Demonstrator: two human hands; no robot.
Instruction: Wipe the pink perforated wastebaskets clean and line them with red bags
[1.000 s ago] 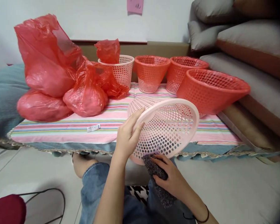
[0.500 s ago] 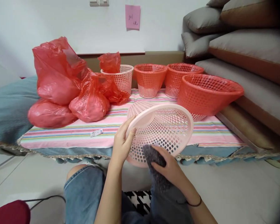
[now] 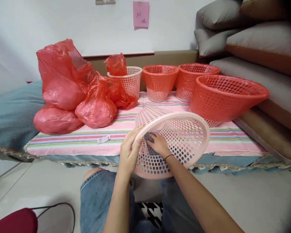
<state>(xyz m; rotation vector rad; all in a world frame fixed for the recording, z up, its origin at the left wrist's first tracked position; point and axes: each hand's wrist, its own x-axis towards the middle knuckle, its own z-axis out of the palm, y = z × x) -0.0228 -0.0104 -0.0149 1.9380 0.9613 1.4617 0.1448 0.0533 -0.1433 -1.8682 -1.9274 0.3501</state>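
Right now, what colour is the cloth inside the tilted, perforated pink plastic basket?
The cloth is speckled grey, showing best in the head view.

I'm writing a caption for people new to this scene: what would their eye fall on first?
Probably the pale pink basket tilted on its side at the centre, with the left hand at its rim and the right hand holding a dark cloth inside. Next, likely the bulging red plastic bags piled at the left, and the three red-covered baskets toward the right.
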